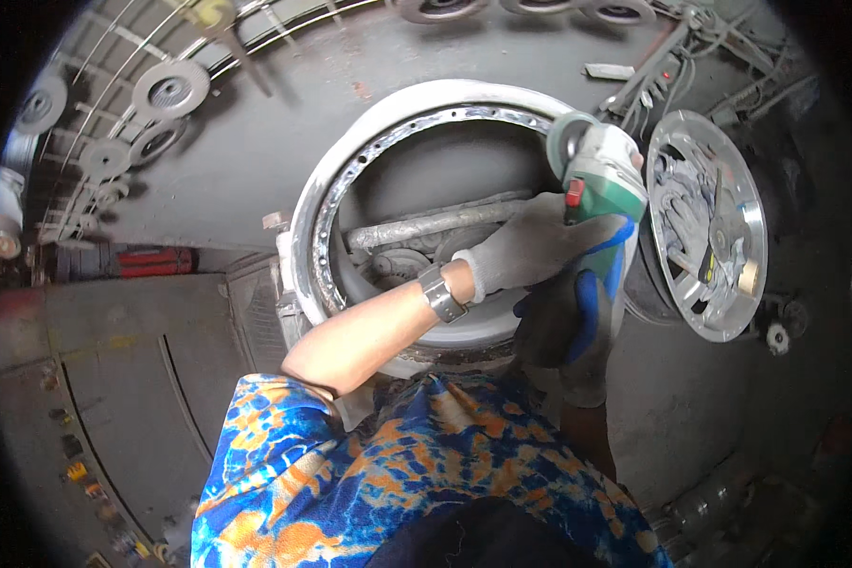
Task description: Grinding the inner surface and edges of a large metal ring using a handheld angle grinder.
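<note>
Both my hands wear grey gloves with blue and are closed on a green angle grinder [608,196] with a red switch. My left hand [544,241] wraps the body just behind the grinder's head. Lower down, my right hand [582,331] grips the rear of the tool. The round disc [568,142] at the grinder's head is at the upper right part of a large metal wheel rim ring [314,204], which has holes along its inner lip. Whether the disc touches the ring, I cannot tell. My left forearm crosses over the ring's lower part.
On the right stands a silver wheel dish [755,227] with gloves and loose bits in it. A wire rack [114,43] at upper left carries several grinding discs [170,90]. Cables and a metal frame [648,71] stand at upper right. A red box [156,261] lies at left.
</note>
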Tool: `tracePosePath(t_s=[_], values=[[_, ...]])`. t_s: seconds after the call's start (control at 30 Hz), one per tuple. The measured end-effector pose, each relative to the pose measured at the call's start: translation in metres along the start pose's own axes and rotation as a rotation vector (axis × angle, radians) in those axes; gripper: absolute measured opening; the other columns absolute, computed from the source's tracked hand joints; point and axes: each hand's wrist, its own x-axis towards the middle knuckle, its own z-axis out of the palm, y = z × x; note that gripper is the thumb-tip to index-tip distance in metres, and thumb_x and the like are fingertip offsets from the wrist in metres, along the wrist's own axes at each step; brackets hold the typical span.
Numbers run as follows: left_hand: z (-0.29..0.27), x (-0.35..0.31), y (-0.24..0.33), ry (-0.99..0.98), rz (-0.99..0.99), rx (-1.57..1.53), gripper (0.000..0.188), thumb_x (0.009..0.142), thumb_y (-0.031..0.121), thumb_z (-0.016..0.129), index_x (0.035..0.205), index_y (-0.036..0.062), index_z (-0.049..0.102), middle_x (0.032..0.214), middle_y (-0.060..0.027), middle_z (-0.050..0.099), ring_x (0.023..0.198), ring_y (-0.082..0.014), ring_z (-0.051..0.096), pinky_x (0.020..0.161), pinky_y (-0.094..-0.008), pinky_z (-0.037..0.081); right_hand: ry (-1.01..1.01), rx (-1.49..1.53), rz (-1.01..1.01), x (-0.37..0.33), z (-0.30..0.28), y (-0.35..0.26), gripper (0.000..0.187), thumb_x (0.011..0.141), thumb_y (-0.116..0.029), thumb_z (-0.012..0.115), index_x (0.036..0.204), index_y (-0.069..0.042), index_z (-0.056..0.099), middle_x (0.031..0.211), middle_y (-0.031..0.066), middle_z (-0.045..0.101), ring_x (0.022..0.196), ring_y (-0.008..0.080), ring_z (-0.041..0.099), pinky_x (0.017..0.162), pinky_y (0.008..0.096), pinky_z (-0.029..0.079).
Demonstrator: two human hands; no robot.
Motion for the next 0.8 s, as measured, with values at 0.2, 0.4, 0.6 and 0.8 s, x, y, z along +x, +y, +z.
tracePosePath(t_s=[0.2,0.4,0.6,0.8], values=[[-0.036,-0.078,-0.05,0.409,0.335,-0.325,0.036,0.108,0.029,0.064,0.122,-0.0035,0.067,0.111,-0.0082,0.072,0.097,-0.0166,0.066,0.087,-0.0322,0.056,-0.388,-0.373,-0.252,0.021,0.061,-0.03,0.068,0.094,-0.02,0.071,0.154,-0.001,0.046,0.128,0.0162,0.069,0.115,0.0225,0.07,0.102,0.0359,0.056],[-0.033,-0.152,-0.116,0.64,0.363,-0.841,0.048,0.109,0.017,0.055,0.153,-0.0007,0.045,0.144,-0.0194,0.059,0.13,-0.0297,0.063,0.107,-0.0389,0.057,-0.831,-0.883,-0.51,0.033,0.107,-0.028,0.092,0.089,-0.023,0.078,0.165,-0.001,0.032,0.142,0.0355,0.059,0.13,0.0481,0.063,0.111,0.0462,0.05],[-0.024,-0.153,-0.121,0.557,0.269,-1.072,0.052,0.107,0.019,0.056,0.154,0.0012,0.043,0.139,-0.0184,0.061,0.125,-0.0299,0.066,0.104,-0.0394,0.06,-0.889,-0.873,-0.51,0.036,0.107,-0.033,0.096,0.089,-0.022,0.08,0.166,0.001,0.029,0.141,0.0353,0.059,0.132,0.0467,0.062,0.112,0.0474,0.049],[-0.033,-0.093,-0.064,0.554,0.238,-0.677,0.035,0.097,0.009,0.068,0.13,-0.001,0.062,0.116,-0.0086,0.07,0.101,-0.0172,0.069,0.088,-0.0356,0.059,-0.624,-0.607,-0.442,0.038,0.077,-0.052,0.089,0.094,-0.022,0.074,0.166,0.003,0.028,0.136,0.0283,0.064,0.128,0.0343,0.065,0.109,0.0418,0.051]])
